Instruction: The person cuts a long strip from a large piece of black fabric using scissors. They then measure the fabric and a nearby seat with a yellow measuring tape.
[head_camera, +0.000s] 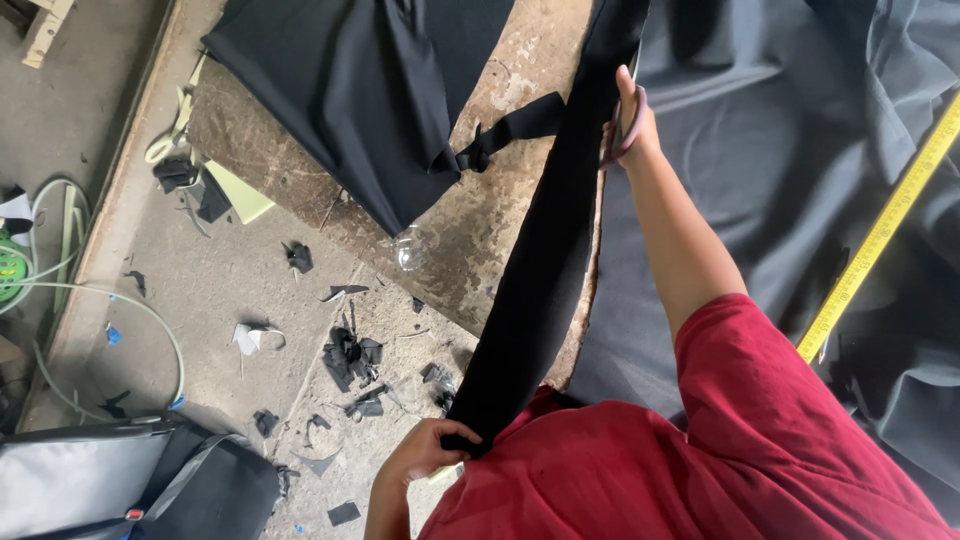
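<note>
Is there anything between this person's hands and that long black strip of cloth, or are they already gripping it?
Nothing visible stands between them. The left hand pinches the near end of the black fabric strip by the red shirt. The right hand, with scissors on its fingers, meets the strip's far part above the worn table.

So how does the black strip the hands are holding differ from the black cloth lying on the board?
The strip is long and narrow; the cloth is broad and comes to a corner. The strip is held between the left hand and the right hand; neither hand touches the cloth. The strip looks stretched fairly straight; the cloth lies folded and creased on the board. Both are plain black fabric.
</note>
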